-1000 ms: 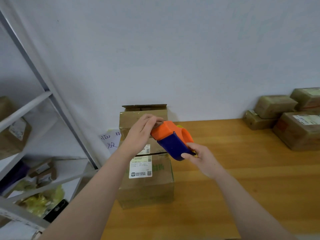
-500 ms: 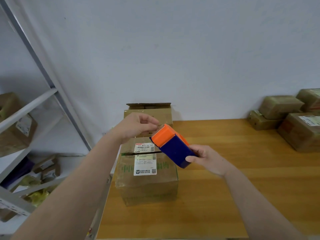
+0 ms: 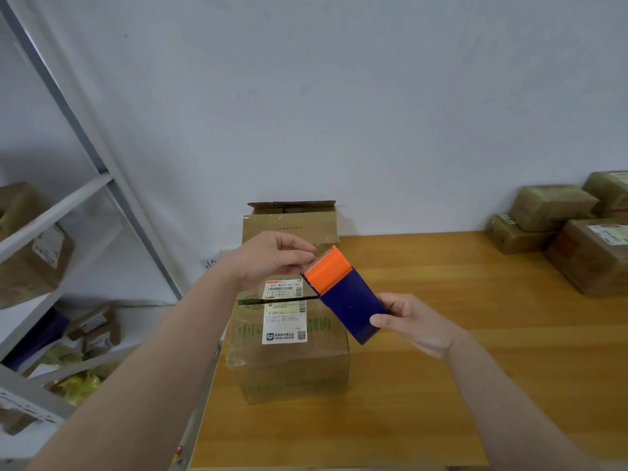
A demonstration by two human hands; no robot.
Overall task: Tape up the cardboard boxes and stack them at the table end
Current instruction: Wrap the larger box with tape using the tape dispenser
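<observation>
Above box (image 3: 289, 355), starting tape: my right hand (image 3: 419, 326) clamps dispenser (image 3: 345, 295), left hand (image 3: 272, 258) fingers pinch its orange edge. Next, probably: pull across seam (image 3: 251, 302).

Both bare forearms reach forward from the lower corners and converge at the middle. The left hand (image 3: 272, 256) is raised, palm down, its curled fingertips pinching the top edge of a tape dispenser (image 3: 343, 294). The right hand (image 3: 418, 324), lower, grips the dispenser's bottom end, thumb across the front.
</observation>
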